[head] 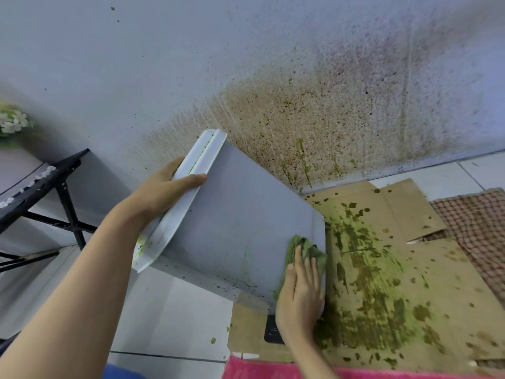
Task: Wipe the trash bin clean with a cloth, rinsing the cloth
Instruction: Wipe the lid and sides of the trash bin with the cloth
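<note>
A white plastic trash bin (240, 220) is tilted over toward the left, its base resting on cardboard. My left hand (166, 187) grips its rim at the upper left, thumb across the edge. My right hand (299, 294) lies flat on a green-stained cloth (306, 251) and presses it against the bin's side near the bottom corner. Faint green smears and dark specks mark the bin's lower side, and green residue lines the rim.
Flattened cardboard (388, 269) smeared with green mess covers the floor to the right. The wall (314, 119) behind is splattered brown and green. A black metal frame (65, 203) stands at the left. A checkered cloth (475, 222) lies far right. A pink item (273, 369) sits at the bottom edge.
</note>
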A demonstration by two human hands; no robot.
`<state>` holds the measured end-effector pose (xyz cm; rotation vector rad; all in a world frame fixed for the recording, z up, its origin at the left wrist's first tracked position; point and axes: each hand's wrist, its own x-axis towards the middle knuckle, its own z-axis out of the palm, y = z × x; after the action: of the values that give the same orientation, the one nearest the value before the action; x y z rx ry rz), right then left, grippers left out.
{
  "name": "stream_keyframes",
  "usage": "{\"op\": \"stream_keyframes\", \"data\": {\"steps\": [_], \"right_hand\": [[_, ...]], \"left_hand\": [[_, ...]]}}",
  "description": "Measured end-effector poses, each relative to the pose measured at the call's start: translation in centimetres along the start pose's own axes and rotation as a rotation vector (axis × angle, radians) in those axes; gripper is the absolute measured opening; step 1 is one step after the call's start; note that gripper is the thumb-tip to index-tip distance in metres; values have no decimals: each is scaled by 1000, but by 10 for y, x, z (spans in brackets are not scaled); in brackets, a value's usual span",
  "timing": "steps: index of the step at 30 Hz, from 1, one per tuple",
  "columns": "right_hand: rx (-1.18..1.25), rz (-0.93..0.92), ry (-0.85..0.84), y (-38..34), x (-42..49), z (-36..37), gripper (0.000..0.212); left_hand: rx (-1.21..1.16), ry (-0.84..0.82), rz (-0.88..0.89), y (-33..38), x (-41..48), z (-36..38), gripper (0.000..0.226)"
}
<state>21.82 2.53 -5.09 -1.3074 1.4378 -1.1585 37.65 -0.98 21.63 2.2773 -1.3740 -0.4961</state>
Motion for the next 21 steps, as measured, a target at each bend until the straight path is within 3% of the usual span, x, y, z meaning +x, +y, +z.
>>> {"op": "stream_keyframes", "data": {"steps": [4,9,12,15,17,21], "right_hand": [[-42,-32,-117,-57,21,4,66],[8,-322,-158,-132,13,15,62],[-45,-549,-193,-117,-21,14,50],[-126,-667,-148,-58,-36,12,48],[-137,-616,-101,-21,-36,11,49],[-76,-339,-58,11,-21,1,49]], "left_hand": [[-5,7,-2,5,-1,2,47],[-18,11,-1,8,-1,4,44],[-37,7,1,4,-1,3,50],[-58,0,0,2,-3,1,48],[-63,-8,4,-1,-1,-1,44],[-77,-19,0,-6,0,-4,44]]}}
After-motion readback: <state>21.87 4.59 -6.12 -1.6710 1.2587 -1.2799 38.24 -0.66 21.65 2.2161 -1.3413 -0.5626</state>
